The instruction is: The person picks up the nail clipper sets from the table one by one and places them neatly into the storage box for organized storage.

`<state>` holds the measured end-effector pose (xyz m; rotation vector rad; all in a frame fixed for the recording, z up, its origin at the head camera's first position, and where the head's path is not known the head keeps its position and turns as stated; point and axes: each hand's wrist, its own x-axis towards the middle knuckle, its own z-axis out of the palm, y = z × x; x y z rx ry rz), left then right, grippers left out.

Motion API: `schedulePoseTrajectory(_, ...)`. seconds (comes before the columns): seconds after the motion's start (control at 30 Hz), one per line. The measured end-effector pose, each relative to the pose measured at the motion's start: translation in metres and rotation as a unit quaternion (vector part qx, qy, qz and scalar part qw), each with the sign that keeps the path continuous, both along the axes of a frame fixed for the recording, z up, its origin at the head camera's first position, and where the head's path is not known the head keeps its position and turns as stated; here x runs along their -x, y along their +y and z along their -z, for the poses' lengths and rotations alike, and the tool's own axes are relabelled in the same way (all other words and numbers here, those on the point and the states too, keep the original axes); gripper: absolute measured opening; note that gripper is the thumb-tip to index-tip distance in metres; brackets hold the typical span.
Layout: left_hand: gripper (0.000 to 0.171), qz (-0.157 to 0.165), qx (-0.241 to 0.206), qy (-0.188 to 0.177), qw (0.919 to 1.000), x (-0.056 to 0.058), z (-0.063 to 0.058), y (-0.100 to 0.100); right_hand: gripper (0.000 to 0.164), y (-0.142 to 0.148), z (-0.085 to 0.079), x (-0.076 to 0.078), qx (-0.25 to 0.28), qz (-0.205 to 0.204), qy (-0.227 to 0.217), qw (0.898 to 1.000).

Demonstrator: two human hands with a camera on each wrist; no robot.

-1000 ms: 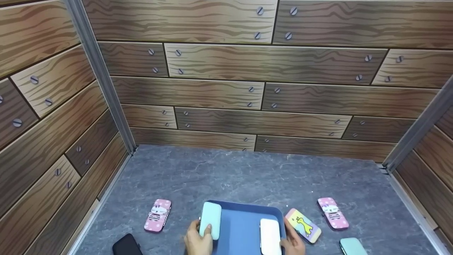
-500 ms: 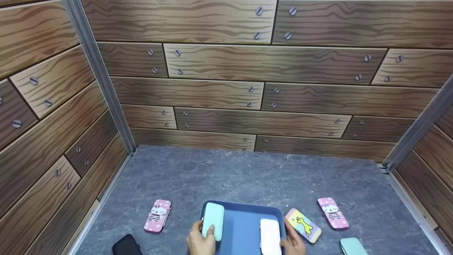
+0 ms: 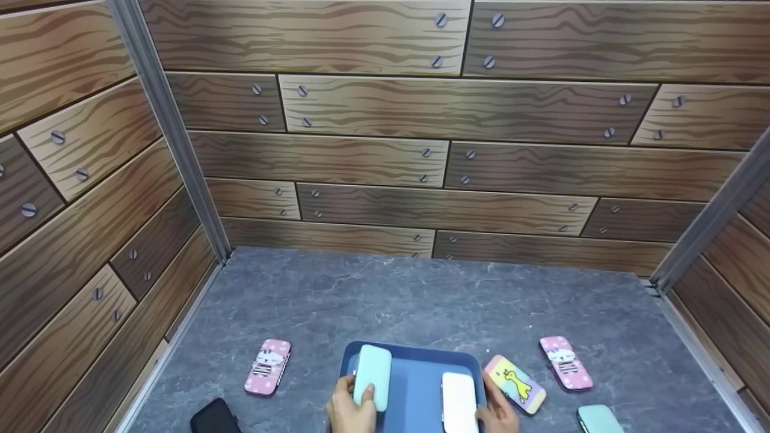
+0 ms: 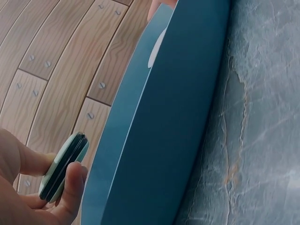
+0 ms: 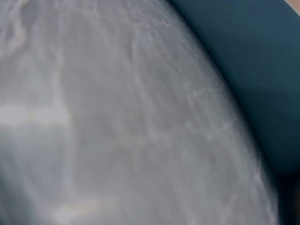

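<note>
We've got the mint case (image 3: 373, 371), probably light, stiff and slick, pinched across its faces (best hold, we reckon) in our left hand (image 3: 351, 411) above the blue tray (image 3: 415, 391), right hand (image 3: 499, 412) gripping its side.

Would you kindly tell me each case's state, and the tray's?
Tray: open-topped, right grip on its right wall.
Aqua case: closed, pinched in left grip.
White case: looks closed, inside tray.
Giraffe case: looks closed, picture up.
Left pink case: looks closed, picture up.
Right pink case: looks closed, picture up.
Green case: cropped, closure unclear.
Black case: cropped, closure unclear.
</note>
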<state>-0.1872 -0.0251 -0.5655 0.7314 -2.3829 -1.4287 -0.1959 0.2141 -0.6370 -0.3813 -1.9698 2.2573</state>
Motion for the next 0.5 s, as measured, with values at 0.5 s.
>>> schedulePoseTrajectory(0.5,0.031,0.030,-0.021,-0.007,0.9993,-0.0014,-0.0033,0.0106,0.074,-0.0014,-0.0014,-0.0008,-0.005,-0.002,0.009,1.000)
